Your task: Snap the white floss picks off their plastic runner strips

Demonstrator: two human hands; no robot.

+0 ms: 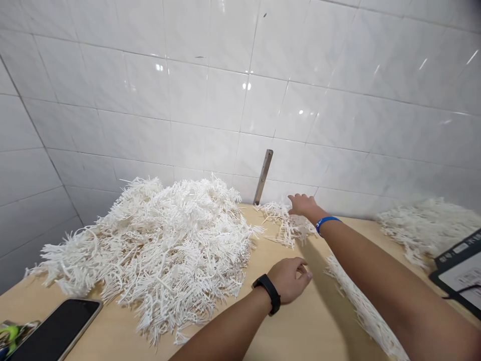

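A large heap of white, thin branching plastic-looking pieces lies on the left of the wooden table. My left hand, below a black wristband, hovers over bare wood to the right of this heap. Its fingers are loosely curled, thumb apart, with nothing visible in them. My right hand, with a blue wristband, is stretched toward the wall. Its fingers are spread just above a small scatter of the same white pieces. Whether the fingertips touch any piece is hidden.
A row of white pieces runs beneath my right forearm. Another pile lies at the far right beside a dark labelled box. A phone and keys lie front left. A metal bar stands against the tiled wall.
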